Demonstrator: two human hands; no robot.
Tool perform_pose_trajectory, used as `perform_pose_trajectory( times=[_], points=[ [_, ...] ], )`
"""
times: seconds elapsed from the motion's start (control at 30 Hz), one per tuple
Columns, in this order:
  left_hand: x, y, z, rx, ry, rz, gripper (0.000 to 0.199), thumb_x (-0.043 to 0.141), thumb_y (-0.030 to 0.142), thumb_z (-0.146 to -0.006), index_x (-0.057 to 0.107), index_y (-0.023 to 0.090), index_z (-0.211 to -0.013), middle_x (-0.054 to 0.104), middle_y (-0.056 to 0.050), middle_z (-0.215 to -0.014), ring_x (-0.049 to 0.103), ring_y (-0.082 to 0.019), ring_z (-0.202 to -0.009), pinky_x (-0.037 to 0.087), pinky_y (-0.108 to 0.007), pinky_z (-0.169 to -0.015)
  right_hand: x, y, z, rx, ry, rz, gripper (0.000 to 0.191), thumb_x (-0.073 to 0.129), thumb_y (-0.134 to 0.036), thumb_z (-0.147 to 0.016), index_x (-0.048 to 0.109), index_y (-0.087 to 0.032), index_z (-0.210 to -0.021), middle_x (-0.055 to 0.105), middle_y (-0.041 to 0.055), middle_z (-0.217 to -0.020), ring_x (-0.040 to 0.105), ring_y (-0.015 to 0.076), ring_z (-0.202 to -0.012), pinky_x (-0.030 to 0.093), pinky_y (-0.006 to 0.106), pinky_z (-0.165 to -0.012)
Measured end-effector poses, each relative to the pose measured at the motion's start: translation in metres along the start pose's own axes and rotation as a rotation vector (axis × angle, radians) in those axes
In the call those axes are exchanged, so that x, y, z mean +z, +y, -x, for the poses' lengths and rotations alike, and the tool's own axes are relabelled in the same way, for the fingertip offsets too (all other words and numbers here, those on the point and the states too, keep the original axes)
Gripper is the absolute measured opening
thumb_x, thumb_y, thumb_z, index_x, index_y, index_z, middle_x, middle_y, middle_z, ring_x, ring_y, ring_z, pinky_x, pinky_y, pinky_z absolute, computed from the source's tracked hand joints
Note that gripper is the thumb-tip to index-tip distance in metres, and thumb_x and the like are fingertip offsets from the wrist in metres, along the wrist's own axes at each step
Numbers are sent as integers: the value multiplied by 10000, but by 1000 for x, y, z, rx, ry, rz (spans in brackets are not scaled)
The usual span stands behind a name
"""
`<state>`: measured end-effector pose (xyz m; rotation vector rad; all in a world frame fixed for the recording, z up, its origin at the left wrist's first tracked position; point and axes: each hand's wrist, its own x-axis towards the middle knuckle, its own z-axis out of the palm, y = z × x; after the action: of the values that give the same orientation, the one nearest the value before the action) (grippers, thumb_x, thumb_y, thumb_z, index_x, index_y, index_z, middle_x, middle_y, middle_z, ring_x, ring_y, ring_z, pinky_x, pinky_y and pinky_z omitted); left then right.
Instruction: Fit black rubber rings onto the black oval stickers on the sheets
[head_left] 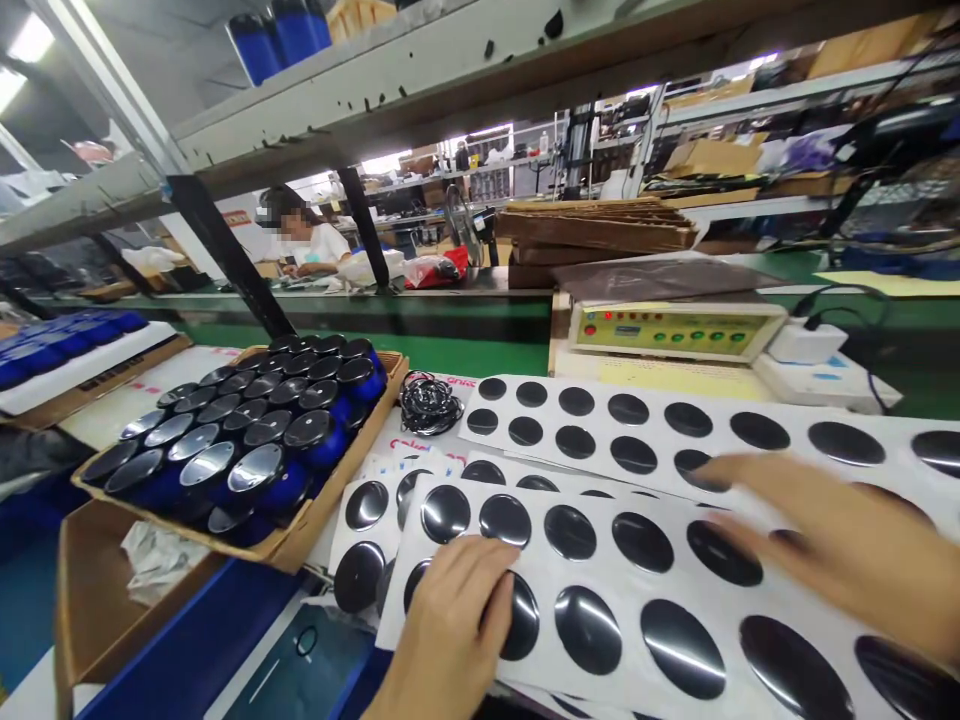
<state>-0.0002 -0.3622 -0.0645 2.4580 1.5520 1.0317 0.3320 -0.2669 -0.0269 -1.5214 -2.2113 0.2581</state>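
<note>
The left hand (454, 615) rests on a sheet of black discs (611, 577), fingers released. The right hand (832, 535), blurred, has fingers parted.

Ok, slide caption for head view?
Left hand on a sheet of black discs, blurred right hand nearby, blue canisters beyond.

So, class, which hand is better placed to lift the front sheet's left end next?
Probably the left hand: it rests on the front sheet near that end; the right hand is farther right.
</note>
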Motion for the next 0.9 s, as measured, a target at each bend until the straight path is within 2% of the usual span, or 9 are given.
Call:
perform_pose_trajectory(
  times=[0.07, 0.13, 0.23, 0.3, 0.4, 0.53, 0.73, 0.9],
  points=[
    [10, 7, 0, 9, 2, -70, 290, 492, 159, -916, 523, 212, -1199, 618, -47, -1196, 554, -192, -1127, 469, -360, -979, 20, -41, 6, -206, -316, -112, 277, 466, -389, -910, 576, -275, -1137, 601, 104, -1112, 576, 255, -986, 481, 437, -879],
    [13, 3, 5, -42, 88, -198, 310, 490, 178, -924, 508, 200, -1233, 577, -66, -1276, 507, -223, -1202, 399, -427, -1043, 37, -82, 9, -321, -518, -232, 228, 378, -279, -949, 550, -254, -1097, 581, 71, -1069, 558, 207, -971, 484, 379, -869],
    [12, -15, 14, -96, 181, -414, 342, 474, 179, -932, 499, 180, -1273, 516, -88, -1361, 426, -282, -1291, 336, -502, -1061, 58, -124, 5, -410, -611, -304, 183, 423, -221, -935, 525, -208, -1087, 550, 69, -1059, 512, 203, -994, 467, 368, -882],
    [15, -26, 15, -91, 155, -499, 365, 463, 191, -936, 488, 158, -1299, 482, -96, -1396, 391, -316, -1318, 367, -519, -1031, 71, -139, -3, -463, -626, -292, 224, 509, -213, -905, 515, -178, -1126, 530, 88, -1109, 479, 221, -1033, 446, 384, -908],
    [24, -30, 10, -89, 88, -511, 374, 429, 175, -942, 478, 128, -1310, 502, -77, -1382, 421, -304, -1303, 414, -503, -1012, 83, -148, -17, -524, -669, -255, 260, 597, -145, -836, 531, -125, -1087, 513, 118, -1114, 458, 240, -1032, 429, 399, -917],
    [32, -25, 1, -102, 46, -488, 367, 395, 159, -950, 491, 129, -1302, 513, -55, -1371, 445, -280, -1291, 415, -504, -1031, 83, -149, -28, -474, -734, -260, 228, 578, -94, -822, 523, -123, -1041, 502, 121, -1077, 466, 231, -998, 443, 391, -886],
    [31, -22, 1, -128, 61, -434, 357, 424, 186, -952, 504, 111, -1292, 526, -86, -1354, 444, -292, -1293, 416, -526, -1032, 84, -131, -14, -558, -579, -293, 200, 365, -82, -913, 528, -182, -970, 525, 80, -951, 484, 197, -885, 462, 353, -796],
    [31, -22, 0, -134, 72, -426, 359, 435, 183, -949, 504, 106, -1292, 525, -91, -1354, 437, -298, -1298, 417, -527, -1037, 91, -124, -7, -503, -462, -307, 252, 400, -198, -950, 481, -213, -1188, 503, 98, -1086, 494, 208, -976, 468, 376, -848]
  ],
)
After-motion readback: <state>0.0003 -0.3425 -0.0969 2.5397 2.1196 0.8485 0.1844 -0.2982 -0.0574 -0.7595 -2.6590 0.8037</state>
